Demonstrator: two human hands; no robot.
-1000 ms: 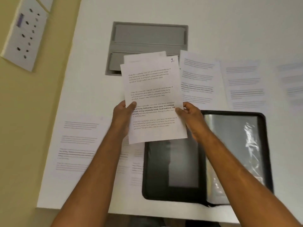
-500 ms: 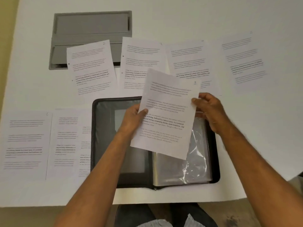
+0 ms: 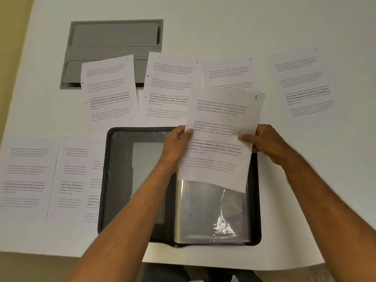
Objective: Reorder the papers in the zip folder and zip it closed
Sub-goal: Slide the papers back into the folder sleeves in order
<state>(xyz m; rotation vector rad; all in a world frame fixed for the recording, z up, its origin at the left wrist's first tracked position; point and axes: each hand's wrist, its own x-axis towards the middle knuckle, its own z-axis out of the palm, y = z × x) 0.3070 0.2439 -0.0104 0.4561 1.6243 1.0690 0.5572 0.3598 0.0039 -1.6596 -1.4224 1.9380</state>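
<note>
Both hands hold one sheet marked 1 [image 3: 221,139] over the right half of the open zip folder [image 3: 118,180], which lies at the desk's [image 3: 203,21] near edge: the left hand [image 3: 176,145] pinches its left edge, the right hand [image 3: 264,143] its right edge. Six more sheets lie on the desk: four in a row beyond the folder, two toward the left edge. One grey tray [image 3: 116,35] sits near the far left corner.

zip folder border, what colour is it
Black, seen best in the head view on the zip folder.
</note>
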